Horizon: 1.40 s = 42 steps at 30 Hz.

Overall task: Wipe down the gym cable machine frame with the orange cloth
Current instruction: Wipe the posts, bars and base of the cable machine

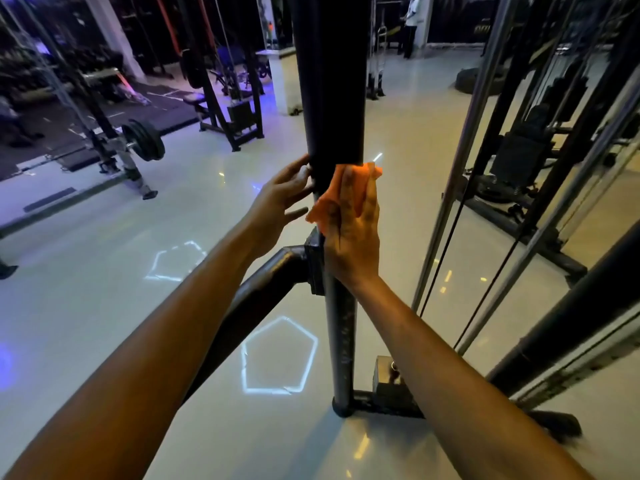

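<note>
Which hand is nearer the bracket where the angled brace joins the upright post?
Right. The right hand presses the orange cloth on the post directly beside the bracket. The left hand touches the post's left side higher up.

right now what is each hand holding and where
The right hand presses the orange cloth flat against the black upright post, palm over its middle. The left hand holds nothing, fingertips resting on the post's side.

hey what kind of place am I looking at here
Almost certainly a gym. A barbell loaded with plates sits on a rack at left, a cable machine stands at right, and a weight bench sits behind on dark mats.
</note>
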Each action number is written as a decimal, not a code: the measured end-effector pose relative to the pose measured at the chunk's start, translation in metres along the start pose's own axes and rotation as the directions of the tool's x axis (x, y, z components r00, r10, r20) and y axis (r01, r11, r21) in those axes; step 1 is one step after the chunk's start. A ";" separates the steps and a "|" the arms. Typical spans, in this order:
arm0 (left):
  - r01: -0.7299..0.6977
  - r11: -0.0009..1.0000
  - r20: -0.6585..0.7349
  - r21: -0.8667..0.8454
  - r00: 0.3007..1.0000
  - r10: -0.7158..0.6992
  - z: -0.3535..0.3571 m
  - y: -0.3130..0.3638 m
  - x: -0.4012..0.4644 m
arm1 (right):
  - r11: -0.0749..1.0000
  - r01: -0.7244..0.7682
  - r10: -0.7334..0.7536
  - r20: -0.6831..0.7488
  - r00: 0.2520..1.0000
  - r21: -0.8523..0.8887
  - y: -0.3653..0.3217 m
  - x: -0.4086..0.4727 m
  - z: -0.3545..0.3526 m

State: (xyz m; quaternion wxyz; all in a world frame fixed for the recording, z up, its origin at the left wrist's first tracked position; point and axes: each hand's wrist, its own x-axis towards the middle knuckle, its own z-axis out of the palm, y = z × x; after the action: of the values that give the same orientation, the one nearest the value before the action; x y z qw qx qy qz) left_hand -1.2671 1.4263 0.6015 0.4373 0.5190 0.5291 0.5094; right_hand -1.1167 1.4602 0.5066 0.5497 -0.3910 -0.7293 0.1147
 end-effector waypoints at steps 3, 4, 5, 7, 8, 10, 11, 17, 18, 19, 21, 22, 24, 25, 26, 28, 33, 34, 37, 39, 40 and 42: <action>-0.002 1.000 -0.027 -0.008 1.000 0.001 0.007 -0.003 -0.003 | 1.000 0.008 -0.009 0.026 1.000 0.008 -0.003 -0.007 -0.006; -0.004 1.000 -0.033 -0.010 0.999 0.004 0.010 -0.003 -0.005 | 1.000 0.004 -0.006 0.062 0.998 0.019 -0.001 -0.021 -0.007; -0.007 1.000 -0.040 -0.014 0.999 0.007 0.012 -0.005 -0.006 | 0.999 -0.017 0.014 0.103 0.995 0.033 0.003 -0.037 -0.008; -0.007 1.000 -0.054 -0.030 0.999 0.006 0.016 -0.007 -0.009 | 0.995 -0.075 0.064 0.169 0.984 0.061 0.013 -0.067 -0.009; -0.004 0.999 -0.058 -0.038 0.998 0.002 0.016 -0.007 -0.009 | 0.995 -0.085 0.073 0.185 0.980 0.057 0.020 -0.074 -0.007; -0.002 0.999 -0.055 -0.037 0.998 0.000 0.016 -0.006 -0.010 | 0.995 -0.087 0.077 0.196 0.978 0.046 0.025 -0.072 -0.004; -0.004 0.999 -0.050 -0.032 0.999 0.002 0.016 -0.006 -0.010 | 0.996 -0.071 0.061 0.184 0.981 0.048 0.023 -0.062 -0.003; -0.002 0.999 -0.043 -0.037 0.999 0.001 0.019 -0.016 -0.015 | 0.999 -0.044 0.044 0.097 0.994 0.001 0.006 -0.024 -0.003; -0.006 0.999 -0.052 -0.039 0.999 0.004 0.018 -0.020 -0.015 | 0.999 -0.051 0.051 0.113 0.992 -0.004 0.010 -0.033 0.000; -0.004 0.999 -0.059 -0.042 0.998 0.002 0.018 -0.024 -0.015 | 0.998 -0.067 0.068 0.133 0.989 -0.012 0.016 -0.045 0.005; 0.004 0.999 -0.064 -0.046 0.998 -0.007 0.016 -0.032 -0.016 | 0.991 -0.133 0.134 0.184 0.974 -0.019 0.027 -0.074 0.011; 0.006 0.999 -0.064 -0.043 0.998 -0.009 0.016 -0.036 -0.016 | 0.986 -0.167 0.167 0.209 0.964 -0.018 0.032 -0.086 0.012; 0.002 0.999 -0.056 -0.038 0.998 -0.004 0.015 -0.044 -0.016 | 0.980 -0.197 0.199 0.222 0.954 -0.030 0.033 -0.095 0.013; -0.002 0.999 -0.048 -0.045 0.999 0.000 0.015 -0.047 -0.017 | 0.981 -0.192 0.195 0.214 0.957 -0.032 0.030 -0.092 0.014; -0.006 0.998 -0.048 -0.061 0.999 0.003 0.015 -0.049 -0.019 | 0.984 -0.178 0.178 0.193 0.965 -0.019 0.025 -0.086 0.014; -0.020 0.997 -0.050 -0.081 0.999 0.016 0.017 -0.056 -0.022 | 0.990 -0.138 0.138 0.125 0.982 -0.014 0.018 -0.070 0.016; -0.094 0.995 -0.026 -0.012 0.995 0.094 0.018 -0.087 -0.021 | 0.990 -0.087 0.099 0.110 0.989 -0.116 0.040 -0.087 0.030; -0.091 0.996 -0.034 -0.007 0.995 0.091 0.019 -0.094 -0.021 | 0.987 -0.087 0.107 0.146 0.983 -0.136 0.049 -0.104 0.033; -0.095 0.995 -0.041 -0.007 0.995 0.095 0.024 -0.109 -0.024 | 0.985 -0.128 0.150 0.206 0.967 -0.117 0.069 -0.143 0.037; -0.154 0.988 -0.011 0.007 0.988 0.154 0.026 -0.117 -0.023 | 0.989 -0.135 0.145 0.186 0.972 -0.069 0.073 -0.138 0.038; -0.186 0.983 0.006 0.002 0.982 0.186 0.027 -0.120 -0.022 | 0.992 -0.112 0.118 0.162 0.980 -0.051 0.072 -0.128 0.038; -0.256 0.967 0.035 -0.008 0.966 0.257 0.029 -0.132 -0.020 | 0.998 -0.047 0.053 0.116 0.992 -0.047 0.074 -0.114 0.041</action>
State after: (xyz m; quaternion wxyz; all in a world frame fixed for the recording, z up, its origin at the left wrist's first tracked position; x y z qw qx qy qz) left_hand -1.2500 1.4161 0.4666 0.3781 0.5913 0.4486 0.5533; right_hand -1.1103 1.4410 0.3658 0.4940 -0.4139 -0.7527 0.1349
